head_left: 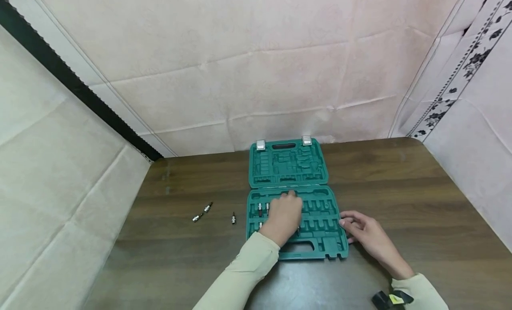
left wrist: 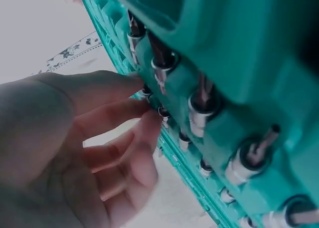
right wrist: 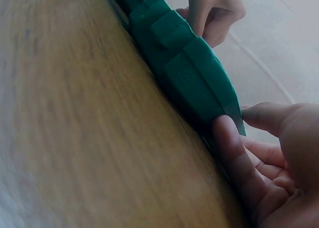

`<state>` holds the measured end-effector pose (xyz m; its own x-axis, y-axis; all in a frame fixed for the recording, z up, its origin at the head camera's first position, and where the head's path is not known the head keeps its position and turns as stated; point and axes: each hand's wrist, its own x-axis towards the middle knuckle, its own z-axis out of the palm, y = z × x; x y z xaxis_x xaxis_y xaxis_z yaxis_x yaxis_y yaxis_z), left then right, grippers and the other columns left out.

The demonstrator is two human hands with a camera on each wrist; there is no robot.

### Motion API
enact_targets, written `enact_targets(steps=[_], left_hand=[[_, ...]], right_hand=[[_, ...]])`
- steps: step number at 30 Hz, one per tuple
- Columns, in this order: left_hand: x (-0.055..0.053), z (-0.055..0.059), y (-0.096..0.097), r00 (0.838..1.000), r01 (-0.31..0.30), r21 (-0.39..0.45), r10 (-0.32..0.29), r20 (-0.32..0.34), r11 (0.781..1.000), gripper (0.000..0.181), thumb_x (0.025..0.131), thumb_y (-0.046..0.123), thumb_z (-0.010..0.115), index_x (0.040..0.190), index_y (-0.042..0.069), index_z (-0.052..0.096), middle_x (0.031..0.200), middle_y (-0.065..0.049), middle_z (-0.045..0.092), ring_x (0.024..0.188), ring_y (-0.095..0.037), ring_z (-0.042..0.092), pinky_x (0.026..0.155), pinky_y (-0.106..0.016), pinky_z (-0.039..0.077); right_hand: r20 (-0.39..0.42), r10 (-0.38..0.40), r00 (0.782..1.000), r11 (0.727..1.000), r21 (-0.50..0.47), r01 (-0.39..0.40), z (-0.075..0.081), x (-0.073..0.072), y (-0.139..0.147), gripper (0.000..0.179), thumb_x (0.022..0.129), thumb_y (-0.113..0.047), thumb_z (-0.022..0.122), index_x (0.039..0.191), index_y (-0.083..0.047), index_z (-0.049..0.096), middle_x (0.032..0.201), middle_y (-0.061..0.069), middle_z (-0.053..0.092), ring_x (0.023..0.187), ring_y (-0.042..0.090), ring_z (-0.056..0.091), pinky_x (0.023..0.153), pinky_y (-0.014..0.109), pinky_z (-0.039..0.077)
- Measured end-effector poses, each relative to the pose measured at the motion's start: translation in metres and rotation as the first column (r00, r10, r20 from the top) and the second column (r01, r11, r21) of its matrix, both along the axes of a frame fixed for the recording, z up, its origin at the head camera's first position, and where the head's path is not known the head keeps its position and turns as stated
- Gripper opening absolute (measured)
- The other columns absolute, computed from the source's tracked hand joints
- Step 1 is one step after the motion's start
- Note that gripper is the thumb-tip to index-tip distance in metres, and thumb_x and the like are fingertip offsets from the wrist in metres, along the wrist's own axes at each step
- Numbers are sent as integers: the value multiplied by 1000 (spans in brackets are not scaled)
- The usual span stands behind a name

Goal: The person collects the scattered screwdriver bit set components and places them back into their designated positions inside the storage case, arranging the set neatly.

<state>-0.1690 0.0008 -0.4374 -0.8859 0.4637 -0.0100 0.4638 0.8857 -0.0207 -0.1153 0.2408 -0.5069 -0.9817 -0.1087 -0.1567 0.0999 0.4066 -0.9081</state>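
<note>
A green molded tool case (head_left: 336, 247) lies open on the wooden table. My left hand (head_left: 285, 214) is over its lower half, hiding some slots. In the left wrist view, the thumb and index finger pinch a bit socket (left wrist: 145, 91) at one of the slots. Other bit sockets (left wrist: 203, 108) with silver collars and dark tips sit in rows nearby. At the case's right side, my right hand (head_left: 370, 233) holds the edge. One digit presses the side wall (right wrist: 199, 88) while another touches the top rim in the right wrist view.
Left of the case, a pair of loose bit sockets (head_left: 202, 212) and a single bit socket (head_left: 234, 218) lie on the table (head_left: 180, 252). The raised case lid (head_left: 288, 165) stands toward the pale cloth backdrop (head_left: 248, 78). A black strap device (head_left: 392, 299) is on the right wrist.
</note>
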Motion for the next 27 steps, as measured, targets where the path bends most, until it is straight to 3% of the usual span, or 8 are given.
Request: enact_targets(steps=[2, 5, 8, 10, 15, 17, 20, 27], left_hand=[[0, 2, 1, 1000, 11, -39, -11, -15, 999, 16, 102, 16, 70, 94, 17, 83, 103, -8, 70, 74, -21, 65, 49, -38, 52], [-1, 7, -1, 999, 19, -48, -17, 36, 999, 15, 103, 15, 69, 98, 16, 83, 108, -9, 70, 74, -21, 65, 51, -39, 54], [-4, 11, -7, 990, -8, 25, 5, 139, 1000, 14, 104, 19, 68, 101, 14, 81, 109, -9, 70, 70, -19, 63, 55, -41, 55], [-5, 13, -15, 981, -44, 112, 22, 193, 993, 16, 105, 21, 68, 110, 14, 81, 112, -8, 70, 71, -17, 62, 57, -40, 54], [-3, 14, -43, 972, -95, 338, 15, 234, 936, 30, 106, 22, 67, 133, 13, 74, 121, -7, 72, 76, -11, 58, 56, -30, 49], [1, 15, -56, 972, -103, 396, 9, 233, 913, 29, 106, 22, 66, 132, 12, 75, 122, -7, 72, 77, -11, 57, 59, -28, 49], [7, 15, -75, 973, -122, 448, 17, 231, 885, 27, 107, 21, 66, 131, 12, 75, 123, -7, 72, 81, -13, 60, 60, -29, 51], [12, 18, -115, 975, -185, 483, 98, 200, 856, 25, 104, 16, 69, 128, 12, 75, 125, -7, 71, 95, -16, 69, 67, -30, 57]], right_hand=[[-4, -1, 1000, 1000, 1, 1, 1, -1, -1, 45, 106, -29, 67, 137, 4, 62, 109, 14, 71, 89, 13, 71, 71, 32, 62], [-4, -2, 1000, 1000, 1, 2, 2, -2, -2, 45, 106, -28, 67, 137, 4, 62, 109, 14, 71, 89, 14, 71, 71, 31, 62], [-2, -2, 1000, 1000, 4, 2, 3, -3, -2, 44, 106, -27, 67, 137, 4, 62, 109, 14, 71, 89, 15, 71, 71, 31, 62], [-1, -2, 1000, 1000, 7, 2, 3, -4, -2, 43, 106, -27, 67, 137, 4, 62, 109, 14, 71, 89, 15, 71, 71, 31, 62], [-5, -7, 1000, 1000, 8, 7, 4, -3, -1, 43, 106, -25, 66, 136, 4, 61, 109, 15, 71, 89, 15, 71, 71, 31, 62], [-3, -7, 1000, 1000, 4, 7, 3, -2, -1, 43, 106, -26, 66, 136, 5, 61, 109, 15, 71, 88, 15, 71, 71, 31, 62], [0, -8, 1000, 1000, 1, 8, 3, -1, -2, 43, 106, -26, 66, 136, 5, 62, 108, 15, 71, 88, 15, 71, 71, 31, 62], [0, -7, 1000, 1000, -9, 7, 1, 0, 1, 44, 106, -27, 67, 136, 5, 62, 109, 15, 72, 89, 15, 71, 71, 32, 62]])
